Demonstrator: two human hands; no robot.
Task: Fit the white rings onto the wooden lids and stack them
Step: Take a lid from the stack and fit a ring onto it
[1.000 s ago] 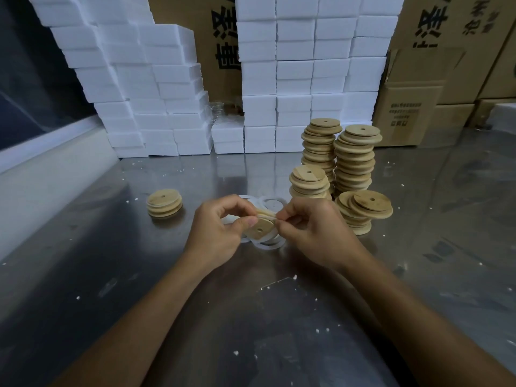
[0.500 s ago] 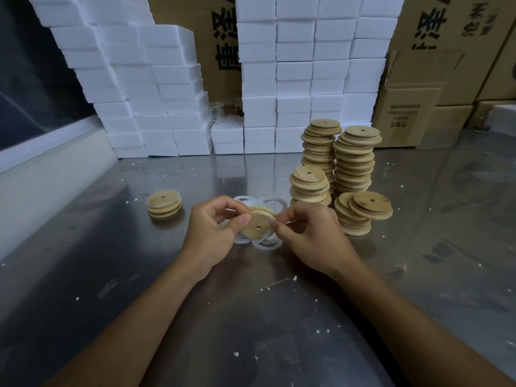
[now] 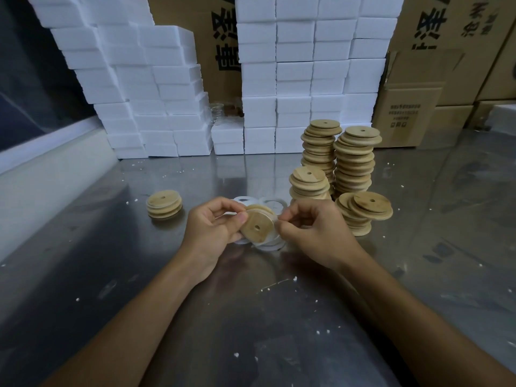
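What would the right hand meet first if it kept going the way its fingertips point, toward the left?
The right hand would likely meet the wooden lid first: its fingertips are already at the lid's right edge, and the left hand holds the far side. Depth looks matched but is not certain.

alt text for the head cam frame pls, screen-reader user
Two bare hands, left hand and right hand, hold a wooden lid tilted above loose white rings on a metal table. Four lid stacks stand right, a short stack left, with white foam blocks and cardboard boxes behind.
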